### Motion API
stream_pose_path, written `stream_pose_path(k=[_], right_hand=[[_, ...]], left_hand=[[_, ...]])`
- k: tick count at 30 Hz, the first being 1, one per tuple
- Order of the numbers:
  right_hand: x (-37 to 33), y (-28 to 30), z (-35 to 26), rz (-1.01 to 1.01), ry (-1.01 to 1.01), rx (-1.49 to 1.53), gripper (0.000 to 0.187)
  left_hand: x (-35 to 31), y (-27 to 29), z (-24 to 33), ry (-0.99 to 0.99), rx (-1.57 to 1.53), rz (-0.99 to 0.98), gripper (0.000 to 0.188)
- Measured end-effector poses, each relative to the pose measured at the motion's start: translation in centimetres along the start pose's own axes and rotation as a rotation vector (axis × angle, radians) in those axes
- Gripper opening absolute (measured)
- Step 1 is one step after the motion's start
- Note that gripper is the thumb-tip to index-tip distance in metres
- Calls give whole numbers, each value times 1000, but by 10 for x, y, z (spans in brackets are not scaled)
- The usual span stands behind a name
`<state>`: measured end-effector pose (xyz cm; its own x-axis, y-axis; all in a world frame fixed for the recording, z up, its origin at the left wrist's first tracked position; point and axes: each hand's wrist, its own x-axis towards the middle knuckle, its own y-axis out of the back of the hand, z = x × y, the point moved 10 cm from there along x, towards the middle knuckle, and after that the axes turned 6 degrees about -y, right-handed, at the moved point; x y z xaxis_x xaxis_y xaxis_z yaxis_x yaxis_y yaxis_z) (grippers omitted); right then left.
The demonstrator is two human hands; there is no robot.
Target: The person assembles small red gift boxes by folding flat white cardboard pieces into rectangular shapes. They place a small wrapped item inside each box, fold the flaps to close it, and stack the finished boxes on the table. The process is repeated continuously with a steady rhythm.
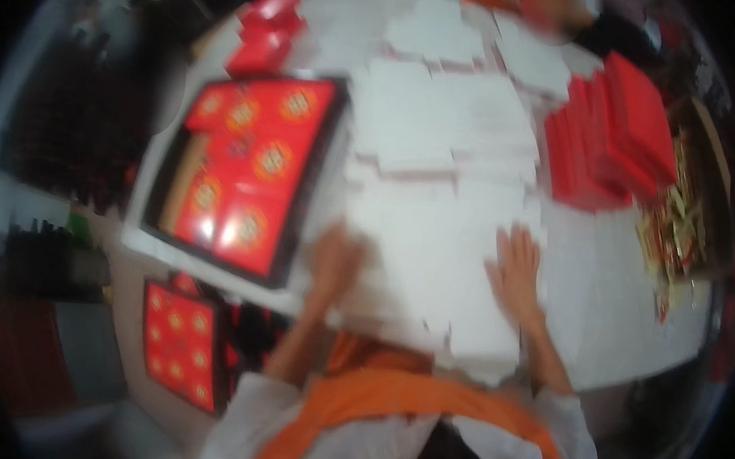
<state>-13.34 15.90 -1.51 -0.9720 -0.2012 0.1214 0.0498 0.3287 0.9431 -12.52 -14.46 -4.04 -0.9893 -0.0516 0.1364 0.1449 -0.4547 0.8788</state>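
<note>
My right hand (518, 275) lies with its fingers spread on the right edge of the white flat stacks (437, 259), which look like sheets or flat cartons. My left hand (337, 261) is at the left edge of the same stacks, smeared by motion. Its fingers are too blurred to read, and I see nothing plainly held in it. Left of it is a dark-rimmed tray (290, 264) of red boxes (272, 161) with round gold emblems. One strip of the tray, on its left side, shows bare brown.
Red boxes (606, 143) are stacked at the right, beside an open brown carton (713, 175) with gold packets (675, 236). More red boxes (263, 42) are at the far left. A second red-topped box (177, 342) is low at the left. Another person's hand (552, 12) is across the table.
</note>
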Motion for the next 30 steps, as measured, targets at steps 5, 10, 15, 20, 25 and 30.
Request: stream_pose_path(k=[5, 10, 15, 20, 25, 30], right_hand=[[1, -18, -21, -6, -12, 61, 53], [-1, -4, -19, 70, -7, 36, 49], [-1, -4, -19, 75, -15, 40, 49], [-4, -3, -17, 107, -3, 30, 49], [-4, -1, -22, 123, 9, 44, 49], [-5, -3, -18, 134, 6, 45, 48]], left_hand=[[-12, 5, 18, 7, 88, 108, 58], [-7, 10, 33, -55, -65, 129, 51], [-14, 11, 50, -139, 41, 222, 54], [-13, 22, 68, -204, 131, 260, 53], [-8, 27, 23, -52, -139, 318, 44], [16, 20, -10, 173, -189, -98, 31]])
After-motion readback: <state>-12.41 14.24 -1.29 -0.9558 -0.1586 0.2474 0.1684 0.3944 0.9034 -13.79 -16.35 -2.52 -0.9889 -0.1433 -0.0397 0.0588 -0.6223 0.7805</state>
